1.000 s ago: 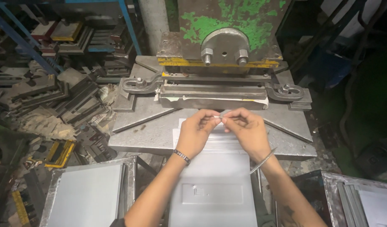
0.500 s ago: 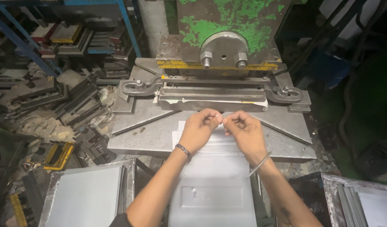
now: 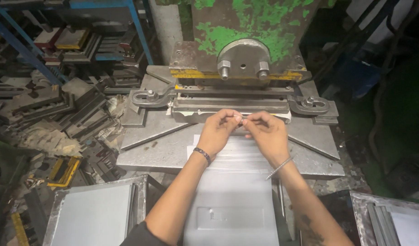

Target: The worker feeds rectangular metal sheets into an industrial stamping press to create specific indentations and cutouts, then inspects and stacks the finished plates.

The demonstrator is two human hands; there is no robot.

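A small pale piece (image 3: 242, 120), too small to identify, is pinched between the fingertips of left hand (image 3: 219, 132) and right hand (image 3: 266, 133), just above the grey metal sheet (image 3: 232, 191). Judged light and easily dropped; best gripped at its ends. Press (image 3: 239, 68) stands behind.

Straight beyond the hands stands a green, paint-chipped press (image 3: 259, 23) with a round grey plate (image 3: 242, 61) and two big bolts, and a curved clamp (image 3: 148, 97) lies to the left of the hands with another clamp (image 3: 313, 105) to the right. Far to the left, past a blue rack (image 3: 77, 7), dark metal blocks (image 3: 59, 109) lie heaped on the floor. Nearer than the hands, a tray of grey sheets (image 3: 93, 214) sits low on the left and a second tray (image 3: 391, 218) low on the right.
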